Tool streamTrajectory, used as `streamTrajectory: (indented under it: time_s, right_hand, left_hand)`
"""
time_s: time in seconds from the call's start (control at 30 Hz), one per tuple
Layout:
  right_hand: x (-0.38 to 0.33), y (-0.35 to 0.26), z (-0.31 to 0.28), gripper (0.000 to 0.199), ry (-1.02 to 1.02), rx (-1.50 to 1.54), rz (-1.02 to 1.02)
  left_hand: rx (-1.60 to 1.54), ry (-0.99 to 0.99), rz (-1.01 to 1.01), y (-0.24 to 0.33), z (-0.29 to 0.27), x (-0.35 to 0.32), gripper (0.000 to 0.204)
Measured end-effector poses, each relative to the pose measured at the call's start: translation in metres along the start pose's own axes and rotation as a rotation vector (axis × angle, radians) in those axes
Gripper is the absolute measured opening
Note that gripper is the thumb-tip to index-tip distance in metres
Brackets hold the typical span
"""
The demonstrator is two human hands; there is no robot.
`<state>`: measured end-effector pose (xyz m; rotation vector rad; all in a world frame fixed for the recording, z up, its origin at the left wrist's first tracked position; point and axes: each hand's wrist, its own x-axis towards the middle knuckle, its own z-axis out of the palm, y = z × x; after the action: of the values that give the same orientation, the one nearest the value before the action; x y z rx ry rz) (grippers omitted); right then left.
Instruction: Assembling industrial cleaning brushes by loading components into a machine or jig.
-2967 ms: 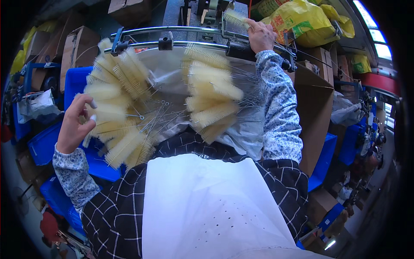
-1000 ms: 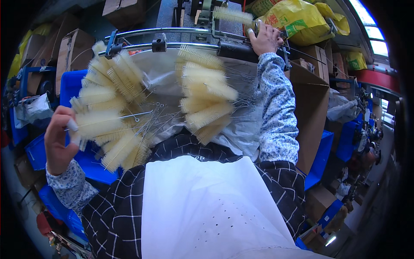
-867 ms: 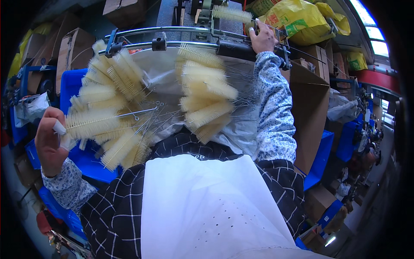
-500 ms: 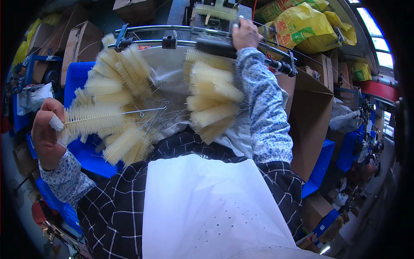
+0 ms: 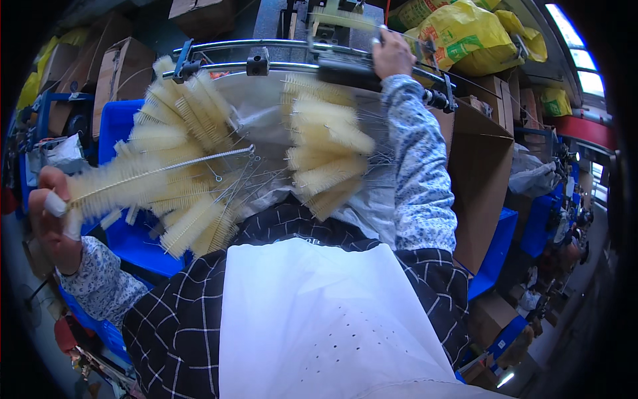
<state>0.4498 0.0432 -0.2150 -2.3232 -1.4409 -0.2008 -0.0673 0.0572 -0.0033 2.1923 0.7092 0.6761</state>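
Observation:
At the far left, my left hand [image 5: 52,226], with white tape on its fingers, pinches the tip of a cream bristle brush [image 5: 136,181]. The brush's twisted wire stem points right and ends in a small loop. My right hand [image 5: 392,54] is closed on the right end of a dark sliding carriage [image 5: 345,66], its fingers partly hidden. The carriage rides on two metal rails [image 5: 229,67], and a pale, blurred bristle strip [image 5: 345,20] lies at its back. A heap of loose brushes [image 5: 163,133] spreads beneath my left hand's brush; a second stack [image 5: 327,139] lies near my right forearm.
A blue bin [image 5: 136,243] stands under the left heap. To the right of my forearm is an open cardboard box [image 5: 482,179]. Yellow sacks [image 5: 458,36] lie at the back right, and more cartons [image 5: 123,73] stand at the back left.
My left hand has moved outward to the left, drawing the brush along with it. My right hand and the carriage have shifted a little to the right along the rails.

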Motion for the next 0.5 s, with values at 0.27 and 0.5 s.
streamTrajectory:
  time_s: [0.27, 0.5]
  right_hand:
    - [0.034, 0.090, -0.034, 0.028, -0.168, 0.002, 0.068]
    - [0.048, 0.142, -0.052, 0.020, -0.187, -0.191, -0.315]
  left_hand:
    - [-0.135, 0.262, 0.000, -0.010, 0.012, 0.013, 0.026]
    - [-0.442, 0.067, 0.057, -0.007, 0.060, 0.056, 0.039]
